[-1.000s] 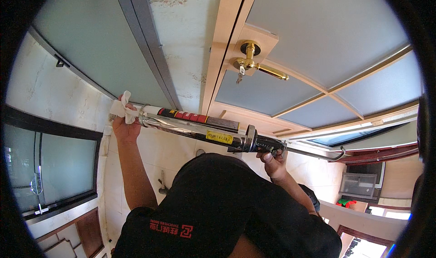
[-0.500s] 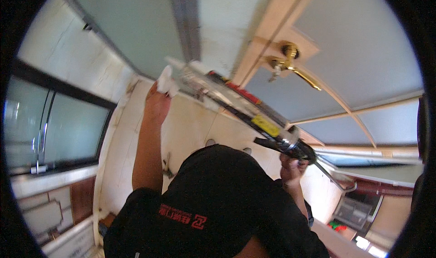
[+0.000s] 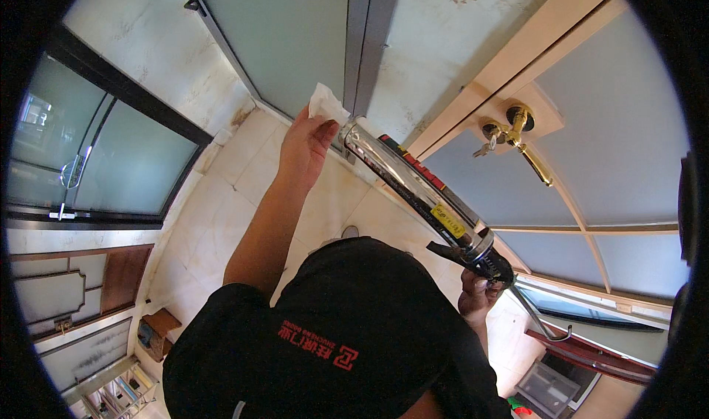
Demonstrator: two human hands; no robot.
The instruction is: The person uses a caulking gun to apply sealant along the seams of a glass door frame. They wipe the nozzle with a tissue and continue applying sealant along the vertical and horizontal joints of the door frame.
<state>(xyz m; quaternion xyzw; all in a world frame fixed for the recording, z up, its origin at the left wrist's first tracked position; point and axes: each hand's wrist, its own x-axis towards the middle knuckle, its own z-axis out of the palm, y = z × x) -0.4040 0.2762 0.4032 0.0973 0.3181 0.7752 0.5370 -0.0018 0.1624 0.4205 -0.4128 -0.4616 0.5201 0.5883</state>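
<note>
My right hand (image 3: 478,296) grips the handle end of a caulking gun (image 3: 484,260), with its hooked rod sticking out behind. A silver tube of sealant (image 3: 406,181) with a yellow label lies in the gun, slanting up to the left. At the tube's front end, my left hand (image 3: 304,149) pinches a crumpled white tissue (image 3: 325,103). The tissue sits around where the nozzle is, and the nozzle itself is hidden.
To the right stands a wood-framed door with pale panels (image 3: 613,116) and a gold handle (image 3: 530,153) with keys. A grey-framed glass door (image 3: 284,42) is ahead. Black-framed glass doors (image 3: 133,160) stand at left. A brown wooden box (image 3: 157,330) is on the tiled floor.
My left hand has brought the tissue from below the nozzle up onto the front of the tube. The nozzle, visible before, is now covered. The whole view has shifted.
</note>
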